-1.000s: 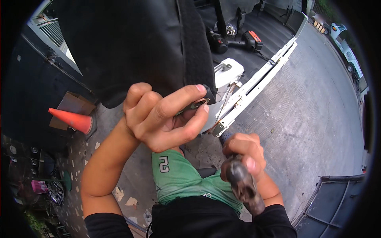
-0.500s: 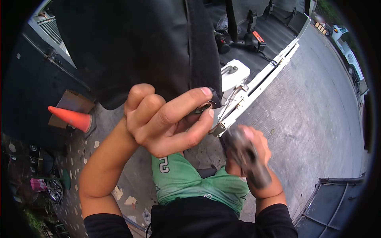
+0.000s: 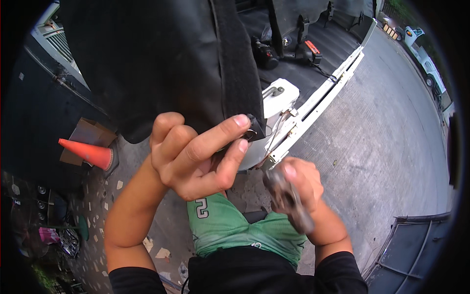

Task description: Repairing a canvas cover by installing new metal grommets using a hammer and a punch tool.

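My left hand [image 3: 196,157] pinches the lower corner of a black sheet [image 3: 161,54] between its fingertips, at a small metal ring [image 3: 250,134] that they partly cover. My right hand [image 3: 306,183] is closed round a dark, worn metal tool [image 3: 289,201], blurred by motion, possibly a hammer. The tool sits below and to the right of the ring, apart from it. Behind the corner are a white latch housing [image 3: 281,95] with a grey handle and a long white rail [image 3: 328,95].
A black ribbed bed [image 3: 328,36] holds a cordless tool [image 3: 267,56]. An orange cone [image 3: 88,152] stands beside cardboard [image 3: 90,130] at left. A dark metal panel [image 3: 406,245] lies lower right. A white vehicle [image 3: 431,63] is farther up the pavement [image 3: 377,147].
The right hand and metal tool have risen since a second ago and shifted left over the last half second. The left hand and sheet corner have moved slightly down and left in view.
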### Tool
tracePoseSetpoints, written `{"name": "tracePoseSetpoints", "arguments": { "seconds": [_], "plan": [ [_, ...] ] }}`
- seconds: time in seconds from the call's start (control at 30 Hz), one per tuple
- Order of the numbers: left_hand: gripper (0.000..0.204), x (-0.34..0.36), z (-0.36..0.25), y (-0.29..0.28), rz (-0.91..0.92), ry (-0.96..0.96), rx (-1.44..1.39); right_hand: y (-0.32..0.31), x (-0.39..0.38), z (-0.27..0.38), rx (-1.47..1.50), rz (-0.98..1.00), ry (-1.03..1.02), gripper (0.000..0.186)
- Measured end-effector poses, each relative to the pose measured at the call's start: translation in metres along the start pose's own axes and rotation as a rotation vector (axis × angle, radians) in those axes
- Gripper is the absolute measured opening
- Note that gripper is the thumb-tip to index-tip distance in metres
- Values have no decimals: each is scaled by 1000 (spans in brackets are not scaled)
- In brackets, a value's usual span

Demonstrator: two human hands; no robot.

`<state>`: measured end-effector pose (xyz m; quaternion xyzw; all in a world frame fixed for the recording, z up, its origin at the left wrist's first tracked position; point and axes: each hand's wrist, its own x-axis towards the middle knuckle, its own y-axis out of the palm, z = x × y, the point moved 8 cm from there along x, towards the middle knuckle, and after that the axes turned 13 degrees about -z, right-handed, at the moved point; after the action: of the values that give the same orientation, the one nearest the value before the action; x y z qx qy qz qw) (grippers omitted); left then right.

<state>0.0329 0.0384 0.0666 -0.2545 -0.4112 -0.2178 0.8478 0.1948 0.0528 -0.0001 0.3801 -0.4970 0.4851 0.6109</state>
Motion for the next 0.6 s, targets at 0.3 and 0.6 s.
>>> {"name": "tracePoseSetpoints", "arguments": {
  "seconds": [0.3, 0.6],
  "plan": [
    [17, 2, 2, -3, -128, -25, -44, -3, -3, 7, 151, -209, -102, 70],
    [27, -1, -2, -2, 4, 39, -62, 5, -1, -5, -110, 22, 42, 72]
  ]
}}
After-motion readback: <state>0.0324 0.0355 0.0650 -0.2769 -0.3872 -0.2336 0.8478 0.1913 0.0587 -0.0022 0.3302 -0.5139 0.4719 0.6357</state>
